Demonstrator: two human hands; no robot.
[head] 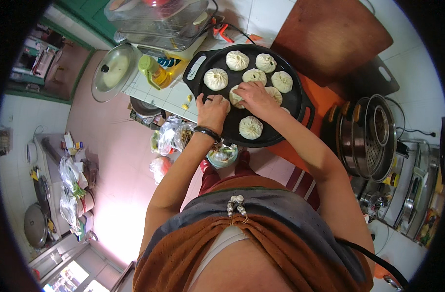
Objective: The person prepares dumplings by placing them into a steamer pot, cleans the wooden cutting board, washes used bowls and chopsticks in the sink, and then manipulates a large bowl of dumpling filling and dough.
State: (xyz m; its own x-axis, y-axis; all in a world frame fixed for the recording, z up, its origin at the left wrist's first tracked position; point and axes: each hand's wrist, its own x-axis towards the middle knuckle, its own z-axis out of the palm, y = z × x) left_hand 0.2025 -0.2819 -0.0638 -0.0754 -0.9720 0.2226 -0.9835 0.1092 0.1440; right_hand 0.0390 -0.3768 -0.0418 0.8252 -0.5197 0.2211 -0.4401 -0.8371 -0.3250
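Several pleated filled buns stand in a round black two-handled pan (pixel 229 135) before me. My left hand (pixel 212 109), with a ring and a dark bracelet, is at the pan's left edge, its fingers over a bun (pixel 228 106) that they mostly cover. My right hand (pixel 254 98) reaches into the middle, fingertips on the side of another bun (pixel 236 98). Whether either hand grips its bun is not clear. One bun (pixel 250 127) sits apart at the near side; others, such as the bun (pixel 216 79) at the upper left, stand around the far side.
An oil bottle (pixel 158 75) and a glass lid (pixel 113 72) are on the left of the tiled counter (pixel 175 95). Wooden boards (pixel 328 36) lean behind the pan. Stacked steamer pots (pixel 368 138) stand at the right. Plastic bags (pixel 167 135) lie below the counter.
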